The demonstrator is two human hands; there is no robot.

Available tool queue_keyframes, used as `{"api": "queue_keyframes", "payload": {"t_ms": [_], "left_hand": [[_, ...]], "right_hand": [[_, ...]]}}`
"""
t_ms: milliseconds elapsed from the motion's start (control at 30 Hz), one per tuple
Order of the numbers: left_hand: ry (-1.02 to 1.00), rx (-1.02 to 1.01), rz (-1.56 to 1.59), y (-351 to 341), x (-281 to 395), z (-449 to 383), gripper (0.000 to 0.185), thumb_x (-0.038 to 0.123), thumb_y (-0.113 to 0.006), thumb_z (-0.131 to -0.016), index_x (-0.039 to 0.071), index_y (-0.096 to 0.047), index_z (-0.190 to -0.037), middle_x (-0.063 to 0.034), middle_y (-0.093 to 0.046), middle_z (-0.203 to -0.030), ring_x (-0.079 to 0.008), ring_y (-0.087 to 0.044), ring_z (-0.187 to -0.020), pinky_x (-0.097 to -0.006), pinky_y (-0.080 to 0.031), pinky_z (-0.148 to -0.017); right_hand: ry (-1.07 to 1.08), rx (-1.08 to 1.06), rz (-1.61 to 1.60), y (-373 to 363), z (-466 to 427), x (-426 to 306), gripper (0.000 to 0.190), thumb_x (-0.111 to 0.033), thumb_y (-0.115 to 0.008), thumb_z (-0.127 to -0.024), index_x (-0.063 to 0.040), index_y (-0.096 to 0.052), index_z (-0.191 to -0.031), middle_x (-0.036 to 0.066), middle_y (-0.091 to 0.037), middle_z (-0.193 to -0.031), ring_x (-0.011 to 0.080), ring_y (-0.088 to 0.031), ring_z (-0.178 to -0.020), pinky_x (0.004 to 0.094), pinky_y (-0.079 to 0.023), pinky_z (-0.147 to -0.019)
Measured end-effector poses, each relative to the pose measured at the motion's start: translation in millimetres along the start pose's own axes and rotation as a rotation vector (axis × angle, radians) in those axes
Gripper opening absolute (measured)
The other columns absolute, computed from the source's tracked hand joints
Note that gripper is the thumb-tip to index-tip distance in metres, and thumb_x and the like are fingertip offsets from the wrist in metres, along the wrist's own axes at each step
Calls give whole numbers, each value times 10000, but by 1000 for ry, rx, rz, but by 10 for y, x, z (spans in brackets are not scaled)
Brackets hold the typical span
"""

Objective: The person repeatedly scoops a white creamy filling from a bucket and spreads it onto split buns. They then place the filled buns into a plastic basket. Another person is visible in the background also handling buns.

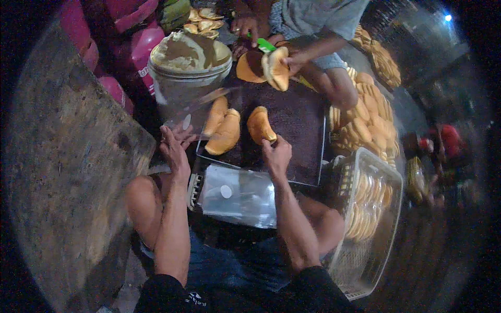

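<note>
My left hand (174,143) holds a clear plastic bag (199,107) with a white round mark, raised beside the left edge of a dark tray (299,141). The bag is partly blurred and see-through. Pinched by its lower end between the fingers of my right hand (278,154) is a folded, golden-brown bun (259,124), over the tray. Two more folded buns, a front one (226,135) and a rear one (216,116), lie side by side at the tray's left, seen partly through the plastic. A stack of clear bags (238,199) rests in front of me, below the tray.
Across the tray, another person's hand (295,60) holds an opened bun (277,68) by a green spreader (266,45). A bucket of pale cream (191,76) stands at back left. Piled buns (368,113) and a crate (395,219) with bagged buns are right; a wooden board (78,164) is left.
</note>
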State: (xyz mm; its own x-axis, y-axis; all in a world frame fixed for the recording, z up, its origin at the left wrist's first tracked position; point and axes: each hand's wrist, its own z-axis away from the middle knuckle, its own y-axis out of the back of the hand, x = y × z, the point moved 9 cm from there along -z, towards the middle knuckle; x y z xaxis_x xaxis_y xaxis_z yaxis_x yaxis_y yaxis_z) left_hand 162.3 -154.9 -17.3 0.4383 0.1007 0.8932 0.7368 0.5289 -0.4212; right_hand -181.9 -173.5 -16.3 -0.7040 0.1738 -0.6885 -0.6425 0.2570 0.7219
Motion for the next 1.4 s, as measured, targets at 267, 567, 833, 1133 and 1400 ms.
{"api": "queue_keyframes", "payload": {"t_ms": [267,567,833,1133,1400], "left_hand": [[-181,-172,-259,-353,407,196,619,501,-417,-1016,-60,-567,-1234,-153,-648,-1163,-248,-675,-1001,-320,-592,-722],[-43,-435,-145,-1083,239,1302,577,502,-377,-1024,-21,-481,-1245,-146,-617,-1110,-261,-702,-856,-354,-613,-634],[67,-525,-264,-1396,678,963,592,541,-425,-985,29,-551,-716,-130,-630,-717,-215,-633,-568,-319,-539,-550],[-246,-550,-576,-1429,847,561,670,600,-394,-959,-50,-549,-1013,-234,-604,-1049,-294,-603,-959,-431,-473,-874],[-471,-141,-1106,-1293,831,-361,729,651,-526,-875,15,-555,-1230,-217,-607,-1228,-366,-599,-1091,-454,-458,-938]], "right_hand": [[-241,-246,-752,1776,501,-68,597,-194,-567,-787,-15,-488,-1351,171,-580,-1210,274,-562,-1112,372,-444,-962],[-180,-296,-752,1798,750,-232,564,-197,-603,-787,-29,-508,-1317,120,-569,-1188,234,-513,-1110,339,-390,-970],[-148,-318,-810,2056,1032,-331,561,-146,-554,-775,-62,-488,-1326,134,-564,-1159,233,-526,-1052,358,-414,-950],[-68,-156,-889,2357,1031,-230,540,-196,-595,-811,-45,-488,-1318,138,-567,-1207,239,-524,-1109,357,-410,-984],[-101,279,-374,2587,641,318,415,-170,-646,-830,-61,-534,-1214,148,-640,-1041,303,-628,-906,415,-497,-805]]}}
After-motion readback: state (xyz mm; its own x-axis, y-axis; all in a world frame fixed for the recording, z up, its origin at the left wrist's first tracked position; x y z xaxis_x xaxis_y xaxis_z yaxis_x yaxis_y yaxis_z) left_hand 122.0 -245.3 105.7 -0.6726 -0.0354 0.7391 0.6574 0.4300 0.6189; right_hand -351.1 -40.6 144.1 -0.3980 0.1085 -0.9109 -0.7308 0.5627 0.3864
